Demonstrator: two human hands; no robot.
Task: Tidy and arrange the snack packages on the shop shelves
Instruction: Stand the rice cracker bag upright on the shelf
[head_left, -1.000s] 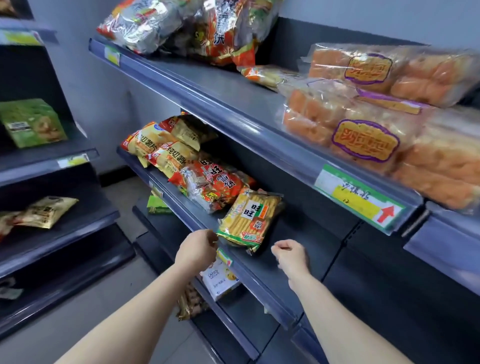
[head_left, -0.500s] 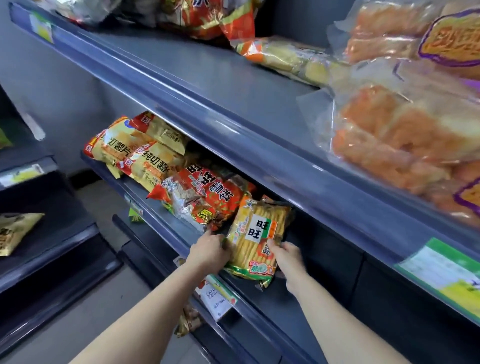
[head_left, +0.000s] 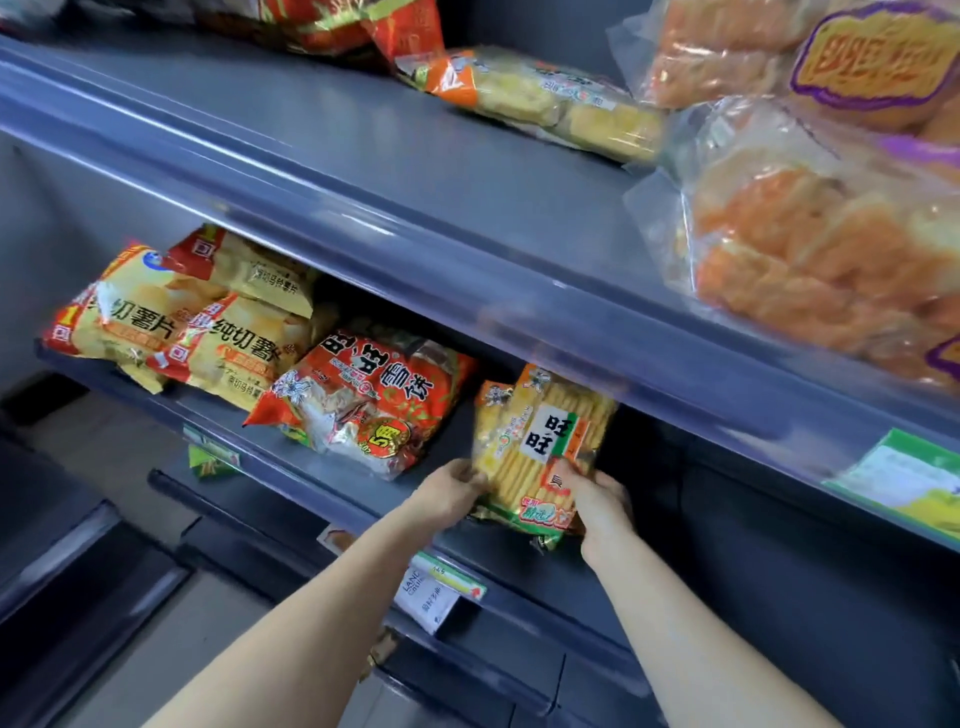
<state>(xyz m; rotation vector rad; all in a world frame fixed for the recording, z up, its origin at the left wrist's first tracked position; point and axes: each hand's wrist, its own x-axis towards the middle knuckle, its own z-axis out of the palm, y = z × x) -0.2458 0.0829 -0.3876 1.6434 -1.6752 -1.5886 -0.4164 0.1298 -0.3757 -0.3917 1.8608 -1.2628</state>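
yellow cracker pack (head_left: 540, 447) (middle shelf (head_left: 291, 467)) clamped at its lower sides between left fingers (head_left: 466, 475) and right fingers (head_left: 577, 475).

The rice cracker packet (head_left: 540, 447) is yellow with a white label, black characters and a green band at its foot. The snow cracker bag (head_left: 374, 400) is red-orange with dark, white-edged characters. The potato chip bags (head_left: 244, 348) are yellow, red-cornered. The shelves (head_left: 363, 171) are blue-grey. The blurred price tag (head_left: 904, 480) looks green and yellow.

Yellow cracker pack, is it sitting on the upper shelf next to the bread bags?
No, the yellow cracker pack is down at the lower shelf, gripped by the left hand and the right hand.
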